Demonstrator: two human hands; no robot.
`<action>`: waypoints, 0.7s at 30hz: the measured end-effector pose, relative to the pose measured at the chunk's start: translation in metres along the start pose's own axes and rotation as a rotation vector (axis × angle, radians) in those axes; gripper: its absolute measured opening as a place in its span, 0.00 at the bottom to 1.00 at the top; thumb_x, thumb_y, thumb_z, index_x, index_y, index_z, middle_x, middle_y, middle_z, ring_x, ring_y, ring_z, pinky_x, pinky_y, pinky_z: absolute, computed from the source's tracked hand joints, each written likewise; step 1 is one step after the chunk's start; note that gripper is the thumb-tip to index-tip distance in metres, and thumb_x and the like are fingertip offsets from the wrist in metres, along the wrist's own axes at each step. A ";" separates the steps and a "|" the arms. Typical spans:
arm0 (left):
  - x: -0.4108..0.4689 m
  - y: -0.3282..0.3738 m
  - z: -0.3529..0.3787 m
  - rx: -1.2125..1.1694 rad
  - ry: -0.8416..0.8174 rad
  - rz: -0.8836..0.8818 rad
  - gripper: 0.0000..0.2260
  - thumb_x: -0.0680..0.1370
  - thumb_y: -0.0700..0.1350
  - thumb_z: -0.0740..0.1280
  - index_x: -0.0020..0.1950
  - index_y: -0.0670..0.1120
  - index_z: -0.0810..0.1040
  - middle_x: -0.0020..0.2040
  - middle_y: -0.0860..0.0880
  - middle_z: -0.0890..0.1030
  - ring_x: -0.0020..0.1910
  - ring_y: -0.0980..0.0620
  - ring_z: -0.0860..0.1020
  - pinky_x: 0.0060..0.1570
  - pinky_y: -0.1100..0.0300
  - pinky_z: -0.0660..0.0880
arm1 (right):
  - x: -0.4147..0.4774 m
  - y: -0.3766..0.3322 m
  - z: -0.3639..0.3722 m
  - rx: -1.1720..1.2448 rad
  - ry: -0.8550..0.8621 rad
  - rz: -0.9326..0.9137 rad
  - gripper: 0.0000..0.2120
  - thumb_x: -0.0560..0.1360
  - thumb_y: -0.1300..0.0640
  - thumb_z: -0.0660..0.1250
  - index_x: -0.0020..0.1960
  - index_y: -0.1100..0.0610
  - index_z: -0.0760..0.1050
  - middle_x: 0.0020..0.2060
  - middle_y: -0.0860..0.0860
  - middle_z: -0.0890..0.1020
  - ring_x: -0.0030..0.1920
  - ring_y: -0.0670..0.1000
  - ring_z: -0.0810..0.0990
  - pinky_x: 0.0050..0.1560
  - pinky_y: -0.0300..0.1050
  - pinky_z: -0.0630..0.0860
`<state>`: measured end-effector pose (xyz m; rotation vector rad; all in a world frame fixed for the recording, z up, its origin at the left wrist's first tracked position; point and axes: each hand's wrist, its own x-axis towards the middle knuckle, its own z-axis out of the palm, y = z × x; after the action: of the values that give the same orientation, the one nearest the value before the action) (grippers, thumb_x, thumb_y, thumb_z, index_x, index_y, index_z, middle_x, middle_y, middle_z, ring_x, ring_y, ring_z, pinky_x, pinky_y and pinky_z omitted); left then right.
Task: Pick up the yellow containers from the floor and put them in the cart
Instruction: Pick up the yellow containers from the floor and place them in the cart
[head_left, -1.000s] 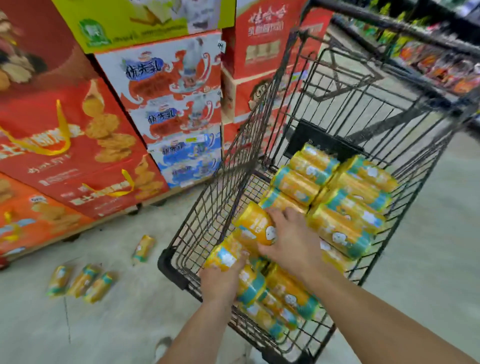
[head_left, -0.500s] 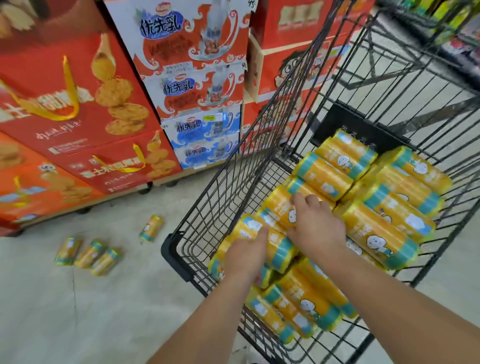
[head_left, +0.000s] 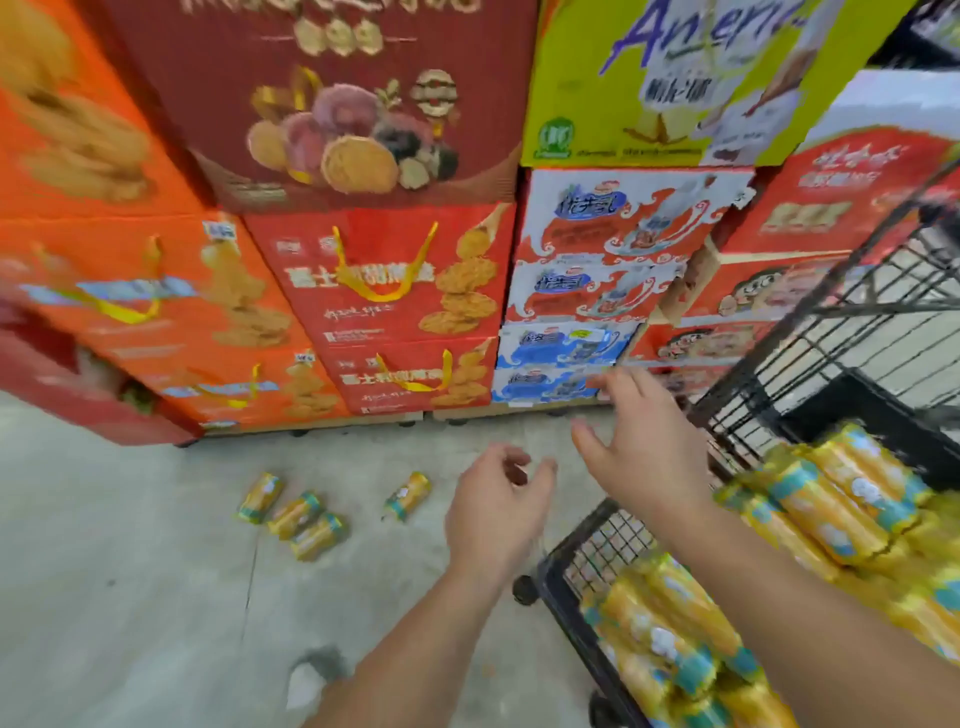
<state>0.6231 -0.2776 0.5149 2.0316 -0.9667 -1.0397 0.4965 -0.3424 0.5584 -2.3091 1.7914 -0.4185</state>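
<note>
On the floor (head_left: 130, 545) left of my hands lie four yellow containers (head_left: 296, 515), long axes slanting away; left hand (head_left: 498, 512) nearer, right hand (head_left: 644, 457) by the cart (head_left: 566, 566), both empty, fingers loose.

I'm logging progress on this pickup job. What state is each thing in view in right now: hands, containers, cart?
left hand: empty, fingers loosely curled, over the floor beside the cart.
right hand: empty, fingers spread.
three clustered containers: lying on the floor, untouched.
lone container: lying on the floor, apart from the cluster.
cart: loaded.
containers in cart: piled on their sides.
</note>
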 end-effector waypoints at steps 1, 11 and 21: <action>0.019 -0.011 -0.027 0.025 0.032 0.024 0.15 0.71 0.62 0.67 0.50 0.54 0.77 0.44 0.56 0.80 0.46 0.53 0.79 0.48 0.56 0.76 | 0.012 -0.030 0.014 0.040 -0.007 -0.018 0.18 0.74 0.49 0.68 0.62 0.53 0.74 0.56 0.49 0.77 0.58 0.54 0.76 0.46 0.47 0.73; 0.210 -0.245 -0.224 0.600 -0.024 0.074 0.28 0.73 0.61 0.67 0.69 0.53 0.67 0.66 0.54 0.68 0.66 0.50 0.69 0.55 0.52 0.72 | 0.055 -0.191 0.310 0.267 -0.415 0.364 0.25 0.72 0.46 0.70 0.66 0.49 0.68 0.58 0.52 0.76 0.56 0.56 0.78 0.55 0.54 0.76; 0.329 -0.566 -0.137 0.879 -0.179 -0.029 0.38 0.70 0.61 0.69 0.75 0.51 0.57 0.72 0.49 0.63 0.68 0.45 0.66 0.61 0.49 0.69 | 0.049 -0.118 0.671 0.217 -0.581 0.667 0.37 0.72 0.48 0.72 0.74 0.57 0.57 0.63 0.62 0.75 0.63 0.62 0.74 0.60 0.49 0.70</action>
<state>1.0540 -0.2290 0.0053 2.6625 -1.7086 -0.8973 0.8393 -0.3754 -0.0313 -1.3638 1.9196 0.1500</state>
